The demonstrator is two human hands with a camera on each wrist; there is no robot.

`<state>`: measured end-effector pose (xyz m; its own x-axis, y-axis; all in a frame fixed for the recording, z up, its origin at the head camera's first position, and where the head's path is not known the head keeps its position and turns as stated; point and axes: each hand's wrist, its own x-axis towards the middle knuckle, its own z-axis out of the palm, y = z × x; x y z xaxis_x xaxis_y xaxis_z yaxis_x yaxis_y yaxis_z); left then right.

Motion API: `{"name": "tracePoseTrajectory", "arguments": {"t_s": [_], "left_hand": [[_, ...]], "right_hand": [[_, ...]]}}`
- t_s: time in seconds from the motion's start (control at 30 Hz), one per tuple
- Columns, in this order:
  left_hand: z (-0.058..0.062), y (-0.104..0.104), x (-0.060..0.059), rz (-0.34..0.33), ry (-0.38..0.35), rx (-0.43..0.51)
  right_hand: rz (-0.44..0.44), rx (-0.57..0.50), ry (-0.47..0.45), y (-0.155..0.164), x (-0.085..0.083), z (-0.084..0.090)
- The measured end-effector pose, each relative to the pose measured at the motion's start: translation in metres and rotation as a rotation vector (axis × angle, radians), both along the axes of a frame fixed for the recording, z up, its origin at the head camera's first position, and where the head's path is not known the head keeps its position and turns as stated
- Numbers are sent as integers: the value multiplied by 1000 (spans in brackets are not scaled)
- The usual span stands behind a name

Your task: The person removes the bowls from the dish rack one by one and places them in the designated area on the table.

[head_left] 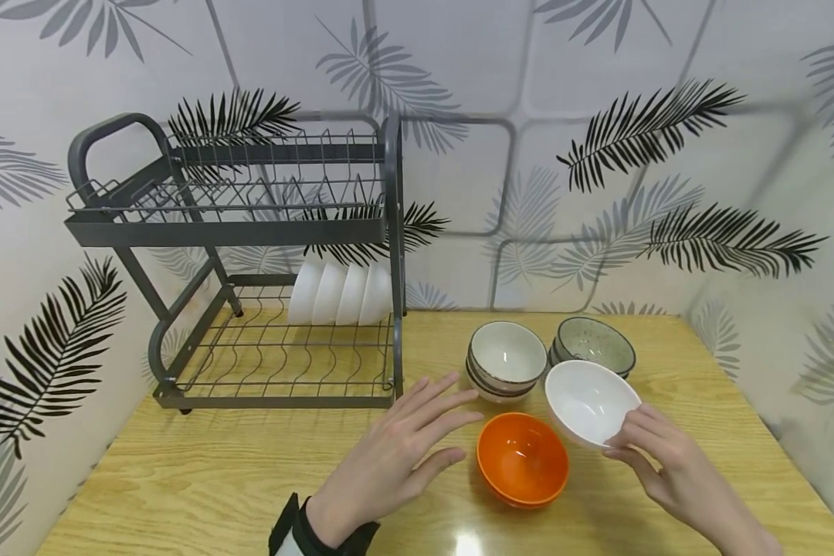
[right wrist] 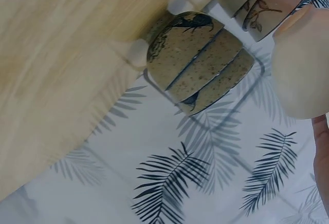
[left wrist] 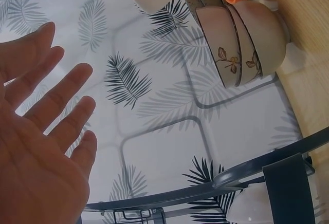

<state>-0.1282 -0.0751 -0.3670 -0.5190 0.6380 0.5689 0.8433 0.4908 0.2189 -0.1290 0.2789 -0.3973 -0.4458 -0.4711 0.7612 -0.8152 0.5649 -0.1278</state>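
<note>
Right hand (head_left: 674,463) pinches the near rim of a white bowl (head_left: 587,401), fingers curled round its edge; that grip is grasping the bowl, which is raised and tilted just above the worktop (head_left: 215,479), between the orange bowl (head_left: 523,457) and the speckled bowl stack (head_left: 593,347). Left hand (head_left: 396,455) hovers with fingers spread and straight, released, holding nothing, just beside the orange bowl. Risk, as judged: the hold is on one rim only, so the glazed bowl could pivot or slip from the fingers and strike the orange bowl or the beige stack (head_left: 506,360) close by. Orientation: the white bowl's mouth faces up and toward the rack (head_left: 250,262) side, its axis leaning left and away from the person; being round, it has no long axis to speak of.
</note>
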Motion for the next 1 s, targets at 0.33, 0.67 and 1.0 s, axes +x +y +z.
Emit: {"name": "tracePoseTrajectory", "arguments": {"t_s": [0.33,0.67,1.0], "left_hand": [[0,-1,0,3,-21,2],[-1,-1,0,9,-32,-4],[-2,-1,-1,4,-34,1]], "right_hand": [[-115,23,-35,18,11,-15],[-145,51,-13,33,11,-40],[-115,81,-95,44,7,-59]]}}
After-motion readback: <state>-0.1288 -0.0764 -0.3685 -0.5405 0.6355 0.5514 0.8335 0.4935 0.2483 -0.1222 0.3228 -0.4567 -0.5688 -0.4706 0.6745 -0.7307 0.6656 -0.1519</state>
